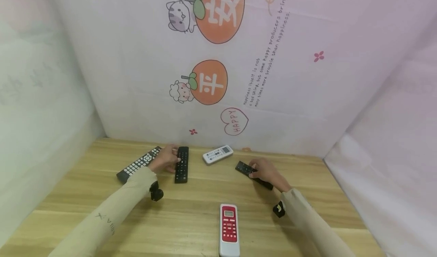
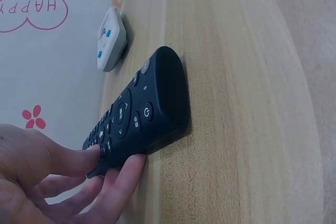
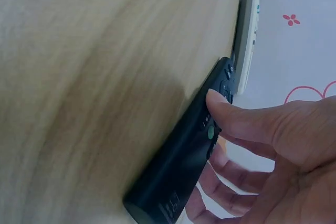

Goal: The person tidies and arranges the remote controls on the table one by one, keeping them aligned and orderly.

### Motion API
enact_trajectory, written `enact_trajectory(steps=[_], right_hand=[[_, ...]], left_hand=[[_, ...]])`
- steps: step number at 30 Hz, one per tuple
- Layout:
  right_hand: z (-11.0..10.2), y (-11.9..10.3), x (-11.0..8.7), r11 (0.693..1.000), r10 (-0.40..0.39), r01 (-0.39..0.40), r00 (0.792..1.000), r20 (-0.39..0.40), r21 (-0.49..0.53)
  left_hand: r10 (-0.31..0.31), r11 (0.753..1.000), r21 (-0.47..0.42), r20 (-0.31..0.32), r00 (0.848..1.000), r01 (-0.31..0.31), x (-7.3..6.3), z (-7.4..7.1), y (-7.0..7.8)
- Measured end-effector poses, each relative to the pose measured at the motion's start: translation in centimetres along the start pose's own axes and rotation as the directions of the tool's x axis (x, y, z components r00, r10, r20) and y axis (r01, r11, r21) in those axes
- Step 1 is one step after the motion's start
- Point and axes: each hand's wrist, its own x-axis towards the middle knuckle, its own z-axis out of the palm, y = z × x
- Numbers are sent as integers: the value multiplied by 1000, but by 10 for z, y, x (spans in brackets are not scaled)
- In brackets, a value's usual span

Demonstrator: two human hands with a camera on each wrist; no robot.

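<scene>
My left hand grips the side of a slim black remote control, thumb over its buttons. In the left wrist view the fingertips reach along the lower edge of that remote, whose power-button end faces the camera. Toward the right, my right hand holds a smaller black remote control that lies at a slant. The right wrist view has the thumb on the button face of this remote, the other fingers beyond its far side.
A wide black remote with white buttons lies left of my left hand, partly hidden by it. Between the hands, near the printed back wall, is a white remote. A red and white remote lies at the front of the wooden table.
</scene>
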Motion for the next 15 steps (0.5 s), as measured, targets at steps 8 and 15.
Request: enact_trajectory(steps=[8,15], right_hand=[[-7,-10,0,997,71,-70,997,42,-7],[-6,-16,-7,994,106,-107,994,35,13]], left_hand=[[22,1000,-4,-4,1000,-22,1,-4,-2],[5,1000,-10,-6,1000,-5,1,-2,-2]])
